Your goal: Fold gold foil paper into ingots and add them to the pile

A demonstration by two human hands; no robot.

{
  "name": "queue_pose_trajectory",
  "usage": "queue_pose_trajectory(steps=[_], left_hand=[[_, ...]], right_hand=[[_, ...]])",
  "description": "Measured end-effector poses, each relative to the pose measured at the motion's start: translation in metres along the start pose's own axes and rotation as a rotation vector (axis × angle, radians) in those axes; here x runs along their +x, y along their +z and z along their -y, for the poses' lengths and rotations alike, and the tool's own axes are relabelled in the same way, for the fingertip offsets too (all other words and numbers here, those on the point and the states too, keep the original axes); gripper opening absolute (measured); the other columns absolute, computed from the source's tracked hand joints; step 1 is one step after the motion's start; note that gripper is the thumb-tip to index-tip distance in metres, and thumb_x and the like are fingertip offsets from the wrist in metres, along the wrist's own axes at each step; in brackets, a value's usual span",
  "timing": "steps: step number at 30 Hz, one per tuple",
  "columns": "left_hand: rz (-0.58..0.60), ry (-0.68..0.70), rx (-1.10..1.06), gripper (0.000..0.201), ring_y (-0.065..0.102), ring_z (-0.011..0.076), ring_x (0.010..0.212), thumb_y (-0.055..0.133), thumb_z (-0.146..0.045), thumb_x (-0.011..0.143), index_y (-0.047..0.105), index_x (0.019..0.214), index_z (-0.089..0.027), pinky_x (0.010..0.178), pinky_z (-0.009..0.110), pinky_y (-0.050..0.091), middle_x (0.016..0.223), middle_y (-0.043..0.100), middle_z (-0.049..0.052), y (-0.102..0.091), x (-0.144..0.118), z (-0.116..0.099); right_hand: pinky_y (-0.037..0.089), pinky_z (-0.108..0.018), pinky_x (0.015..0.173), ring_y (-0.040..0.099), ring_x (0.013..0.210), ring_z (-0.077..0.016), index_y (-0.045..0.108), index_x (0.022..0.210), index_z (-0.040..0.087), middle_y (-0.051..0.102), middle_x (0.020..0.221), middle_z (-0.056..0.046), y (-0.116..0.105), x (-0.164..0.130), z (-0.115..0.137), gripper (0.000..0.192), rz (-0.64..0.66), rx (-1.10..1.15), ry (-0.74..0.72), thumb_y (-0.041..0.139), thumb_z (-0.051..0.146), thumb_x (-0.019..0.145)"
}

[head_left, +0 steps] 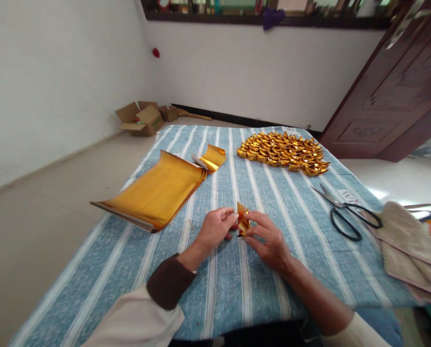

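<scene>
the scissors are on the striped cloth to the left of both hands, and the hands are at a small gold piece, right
Not quite: the scissors lie to the right of both hands, as the head view shows. They are on the striped cloth, and the left hand and right hand are at the small gold piece.
</scene>
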State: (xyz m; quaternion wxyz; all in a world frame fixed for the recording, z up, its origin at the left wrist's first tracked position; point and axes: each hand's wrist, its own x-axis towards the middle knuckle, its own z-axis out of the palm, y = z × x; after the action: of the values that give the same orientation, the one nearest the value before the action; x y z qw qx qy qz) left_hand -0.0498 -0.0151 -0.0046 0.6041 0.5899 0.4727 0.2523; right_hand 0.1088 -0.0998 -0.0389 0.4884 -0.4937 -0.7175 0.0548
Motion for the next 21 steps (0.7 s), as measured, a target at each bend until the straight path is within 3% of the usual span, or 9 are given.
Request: queue_pose_trajectory(steps=[5,10,14,18,21], left_hand=[[0.179,-0.174,-0.188,0.028,0.067,0.0124,0.064,0.065,-0.038,0.084,0.068,0.095,-0.013,0.043,0.017,0.045,0.086,0.073,0.008,-0.0059,-0.0061,-0.009],[0.236,-0.215,-0.26,0.029,0.064,0.0106,0.059,0.074,-0.037,0.076,0.069,0.088,-0.012,0.043,0.015,0.043,0.078,0.07,0.006,-0.0099,-0.0069,-0.0088],[0.217,-0.217,-0.295,0.024,0.066,0.0119,0.06,0.073,-0.034,0.079,0.068,0.086,-0.012,0.046,0.017,0.047,0.077,0.071,0.006,-0.0096,-0.0064,-0.0058],[0.184,-0.238,-0.322,0.014,0.069,0.0139,0.062,0.067,-0.027,0.085,0.067,0.086,-0.013,0.049,0.02,0.051,0.077,0.073,0.007,-0.0087,-0.0051,-0.0029],[0.167,-0.23,-0.339,0.012,0.07,0.0147,0.064,0.061,-0.021,0.089,0.067,0.086,-0.012,0.05,0.02,0.052,0.075,0.073,0.006,-0.0074,-0.0055,-0.0023]], right_hand=[[0.049,-0.046,0.103,0.057,0.123,-0.023,0.069,0.086,0.022,0.067,0.12,-0.008,0.001,0.0034,0.0074,0.016,0.04,0.014,-0.118,0.055,0.017,0.091],[0.048,-0.047,0.103,0.053,0.127,-0.0252,0.069,0.089,0.022,0.064,0.125,-0.01,0.0035,0.0018,0.0081,0.014,0.009,0.012,-0.154,0.057,0.014,0.09],[0.046,-0.051,0.104,0.051,0.129,-0.0286,0.068,0.084,0.023,0.061,0.13,-0.011,0.0024,-0.0019,0.0064,0.006,-0.023,0.048,-0.019,0.063,0.019,0.086],[0.051,-0.047,0.095,0.052,0.127,-0.0288,0.068,0.078,0.024,0.06,0.131,-0.01,0.0029,-0.0028,0.005,0.008,-0.045,0.133,0.176,0.065,0.025,0.085],[0.047,-0.049,0.099,0.052,0.126,-0.0288,0.072,0.081,0.026,0.061,0.127,-0.01,0.0058,-0.0015,0.0048,0.007,-0.046,0.18,0.261,0.066,0.029,0.084]])
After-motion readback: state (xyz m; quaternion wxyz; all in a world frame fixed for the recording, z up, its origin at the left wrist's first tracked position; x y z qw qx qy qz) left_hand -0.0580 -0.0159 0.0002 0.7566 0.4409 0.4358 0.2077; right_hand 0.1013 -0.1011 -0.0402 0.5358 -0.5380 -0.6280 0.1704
